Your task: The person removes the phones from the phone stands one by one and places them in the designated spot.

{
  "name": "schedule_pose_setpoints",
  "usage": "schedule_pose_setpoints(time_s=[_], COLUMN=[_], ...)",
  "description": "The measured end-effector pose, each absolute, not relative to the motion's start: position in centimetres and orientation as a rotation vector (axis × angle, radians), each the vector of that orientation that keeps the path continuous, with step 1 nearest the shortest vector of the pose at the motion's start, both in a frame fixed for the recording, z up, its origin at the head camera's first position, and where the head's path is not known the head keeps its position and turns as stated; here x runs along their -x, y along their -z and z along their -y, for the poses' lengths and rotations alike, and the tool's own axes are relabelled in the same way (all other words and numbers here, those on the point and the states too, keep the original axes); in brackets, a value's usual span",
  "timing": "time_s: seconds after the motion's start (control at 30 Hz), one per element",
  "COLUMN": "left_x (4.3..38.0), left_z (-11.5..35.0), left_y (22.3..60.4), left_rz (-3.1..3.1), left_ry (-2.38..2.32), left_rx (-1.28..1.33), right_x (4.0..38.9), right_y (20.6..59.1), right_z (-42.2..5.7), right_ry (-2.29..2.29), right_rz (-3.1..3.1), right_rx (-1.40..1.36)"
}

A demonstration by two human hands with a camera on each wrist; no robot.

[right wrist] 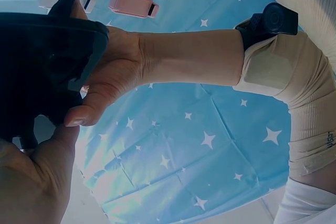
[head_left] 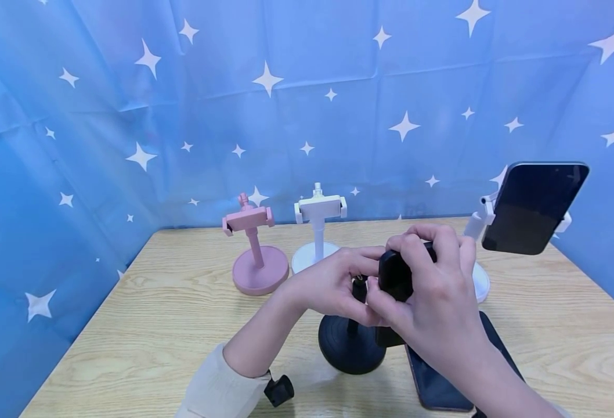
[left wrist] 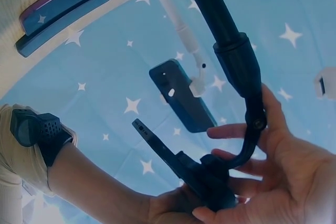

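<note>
A black phone stand (head_left: 352, 348) stands upright on the table, its round base below both hands. My left hand (head_left: 338, 284) holds the stand near its jointed neck and clamp, thumb and fingers around them. A black smartphone (left wrist: 157, 142) sits against the clamp (left wrist: 210, 179) in the left wrist view. My right hand (head_left: 440, 284) grips the phone and clamp from the right, fingers curled over the top edge. Close up, the phone (right wrist: 47, 61) fills the left of the right wrist view. The clamp's hold on the phone is partly hidden by the fingers.
A pink phone stand (head_left: 259, 270) and a white one (head_left: 318, 223) stand behind, to the left. At the right, another white stand (head_left: 475, 225) carries a dark phone (head_left: 537, 206). A dark flat device (head_left: 440, 383) lies on the wooden table (head_left: 145, 325) beneath my right forearm.
</note>
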State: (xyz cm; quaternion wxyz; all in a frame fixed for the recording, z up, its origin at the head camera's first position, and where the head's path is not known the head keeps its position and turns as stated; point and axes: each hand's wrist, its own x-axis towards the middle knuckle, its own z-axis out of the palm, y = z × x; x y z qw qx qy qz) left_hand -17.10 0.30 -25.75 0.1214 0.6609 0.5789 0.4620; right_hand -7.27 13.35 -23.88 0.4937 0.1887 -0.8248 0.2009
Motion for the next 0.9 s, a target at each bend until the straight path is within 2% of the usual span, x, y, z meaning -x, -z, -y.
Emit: schedule_pose_setpoints(time_s=[0.9], left_x=[17.20], left_z=[-0.46], left_y=[25.64], left_rz=[-1.651], left_ry=[-1.365], left_rx=[-1.871], right_x=[7.41], right_y=[23.62], right_z=[-13.66], right_ry=[-0.494], right_rz=[2.036], right_rx=[-0.472])
